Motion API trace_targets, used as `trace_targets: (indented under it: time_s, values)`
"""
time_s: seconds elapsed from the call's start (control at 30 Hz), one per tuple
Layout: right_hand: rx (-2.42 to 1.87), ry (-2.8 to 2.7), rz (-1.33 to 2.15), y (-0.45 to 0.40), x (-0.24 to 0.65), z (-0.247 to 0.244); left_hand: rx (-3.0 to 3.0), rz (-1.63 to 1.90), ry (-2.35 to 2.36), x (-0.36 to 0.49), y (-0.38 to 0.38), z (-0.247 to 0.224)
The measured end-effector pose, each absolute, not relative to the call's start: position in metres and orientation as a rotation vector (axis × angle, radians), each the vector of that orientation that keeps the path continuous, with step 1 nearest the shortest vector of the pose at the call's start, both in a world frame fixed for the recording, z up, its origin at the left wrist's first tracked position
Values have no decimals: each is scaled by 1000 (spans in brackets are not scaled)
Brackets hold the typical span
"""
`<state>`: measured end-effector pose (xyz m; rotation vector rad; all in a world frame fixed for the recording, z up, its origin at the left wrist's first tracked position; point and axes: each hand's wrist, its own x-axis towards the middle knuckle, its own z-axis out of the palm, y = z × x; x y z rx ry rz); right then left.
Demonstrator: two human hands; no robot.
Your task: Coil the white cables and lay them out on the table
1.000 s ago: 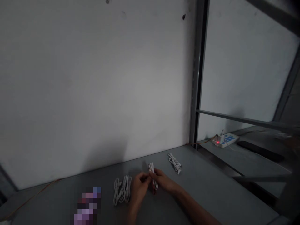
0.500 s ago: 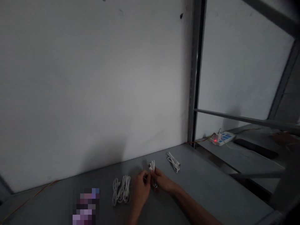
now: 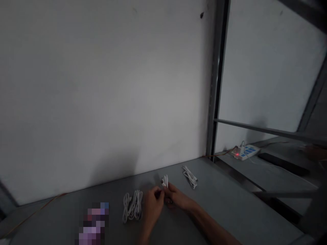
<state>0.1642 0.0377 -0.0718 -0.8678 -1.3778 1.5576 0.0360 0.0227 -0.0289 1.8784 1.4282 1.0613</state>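
A small white cable bundle (image 3: 165, 180) stands up out of my right hand (image 3: 177, 198), whose fingers are wrapped round it. Close against its left side is my left hand (image 3: 154, 201), its fingers curled and pinched; whatever they hold is too small and dark to make out. To the left of my left hand, coiled white cables (image 3: 133, 206) lie side by side on the grey tabletop (image 3: 217, 204). Another white cable bundle (image 3: 190, 177) rests behind and to the right of my right hand.
A pixelated purple and pink item (image 3: 93, 224) lies at the front left. Beyond the metal post (image 3: 214, 85), a power strip (image 3: 246, 152) with a red light and a long black object (image 3: 283, 163) sit on another surface. At the far right is a blurred hand (image 3: 315, 151).
The view has shifted slightly. My right fingers have closed further round the cable bundle, covering its lower part. My left hand remains pinched beside it.
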Motion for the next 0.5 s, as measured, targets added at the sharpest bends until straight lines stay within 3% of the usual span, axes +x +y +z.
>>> trace_targets:
  time_s: [0.27,0.5]
  values:
    - [-862,-1486,1439,38,162,-71,1462,948,1458,32,23,-27]
    - [-1007,-1486,1304,37,159,-71,1570,1080,1363,32,29,-34]
